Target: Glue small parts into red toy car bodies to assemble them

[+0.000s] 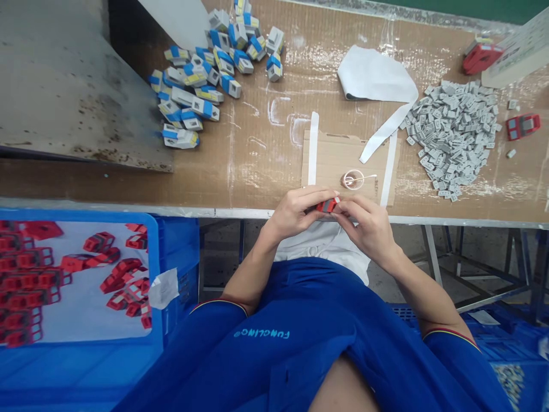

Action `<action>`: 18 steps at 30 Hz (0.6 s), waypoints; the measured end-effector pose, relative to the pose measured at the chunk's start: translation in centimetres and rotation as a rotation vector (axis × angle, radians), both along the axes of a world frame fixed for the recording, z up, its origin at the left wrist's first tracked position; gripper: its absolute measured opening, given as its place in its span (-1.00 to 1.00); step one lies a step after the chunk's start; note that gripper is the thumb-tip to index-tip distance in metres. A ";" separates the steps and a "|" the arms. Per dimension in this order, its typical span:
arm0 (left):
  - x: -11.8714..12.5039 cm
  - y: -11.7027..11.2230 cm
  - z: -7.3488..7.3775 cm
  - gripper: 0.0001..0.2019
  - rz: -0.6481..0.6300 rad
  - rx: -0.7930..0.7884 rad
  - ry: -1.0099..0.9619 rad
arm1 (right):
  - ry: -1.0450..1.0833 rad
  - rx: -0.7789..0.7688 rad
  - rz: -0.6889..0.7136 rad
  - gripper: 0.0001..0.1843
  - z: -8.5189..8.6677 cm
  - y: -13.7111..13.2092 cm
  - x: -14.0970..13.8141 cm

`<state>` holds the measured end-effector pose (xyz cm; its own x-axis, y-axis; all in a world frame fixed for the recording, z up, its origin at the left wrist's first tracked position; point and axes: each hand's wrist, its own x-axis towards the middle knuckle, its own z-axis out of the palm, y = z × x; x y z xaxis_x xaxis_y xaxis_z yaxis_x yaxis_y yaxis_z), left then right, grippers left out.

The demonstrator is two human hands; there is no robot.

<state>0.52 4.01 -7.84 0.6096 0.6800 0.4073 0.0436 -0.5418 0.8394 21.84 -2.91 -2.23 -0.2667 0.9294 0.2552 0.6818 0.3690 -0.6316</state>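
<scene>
Just below the white cup (354,179) on the worktop (257,171), the left hand (295,213) and right hand (369,228) both pinch a small red part (327,205). Fitting its grey piece seems the step in hand, calling for steady fingertips.

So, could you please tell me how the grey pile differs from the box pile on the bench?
The grey pile holds tiny plain grey pieces; the box pile holds larger boxes in blue, white and yellow. The grey pile is dense; the box pile is looser, with fewer items. The grey pile lies right, the box pile far left. Both lie loose on the bench.
</scene>
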 end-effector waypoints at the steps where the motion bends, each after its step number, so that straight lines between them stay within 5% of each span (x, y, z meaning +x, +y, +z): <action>1: 0.0 0.0 0.0 -0.60 -0.005 -0.004 0.001 | -0.027 0.014 -0.005 -0.88 -0.2 -0.1 -0.1; 18: 0.3 -0.2 0.5 -0.59 0.022 0.060 0.022 | -0.052 0.091 -0.077 -0.78 -0.9 -0.4 -0.7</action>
<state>0.80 3.80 -7.37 0.6036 0.6684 0.4346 0.0740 -0.5897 0.8042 21.15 -3.26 -3.12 -0.2106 0.9213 0.3267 0.7412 0.3684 -0.5611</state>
